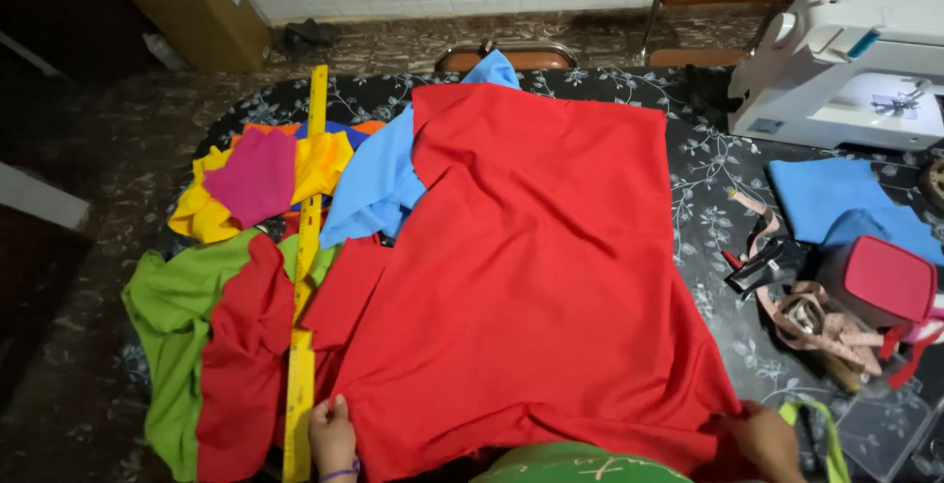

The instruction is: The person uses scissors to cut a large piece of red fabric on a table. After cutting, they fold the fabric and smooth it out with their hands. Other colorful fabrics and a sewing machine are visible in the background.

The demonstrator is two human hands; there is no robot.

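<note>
A large red cloth [531,276] lies spread flat across the middle of a table covered in a dark flowered tablecloth [698,198], its near edge hanging toward the person. The left hand [332,434] rests at the cloth's near left corner, fingers curled down and pinching the red edge, just beside a long yellow ruler [305,276] that runs up the table away from the person. The right hand [765,436] sits at the near right corner, and it seems to grip the hem there (the fingers are partly buried in folds, so the hold is hard to make out fully). To the left of the ruler lie a green cloth [167,316] and a crumpled red piece [241,365]; farther up are a yellow cloth [202,210] with a pink scrap [254,176] on top. A light blue cloth [379,183] tucks under the big red cloth's upper left side. On the right stand a white sewing machine [846,65], folded blue fabric [831,193], a pink measuring tape [821,321] and a small red-lidded box [880,281].
</note>
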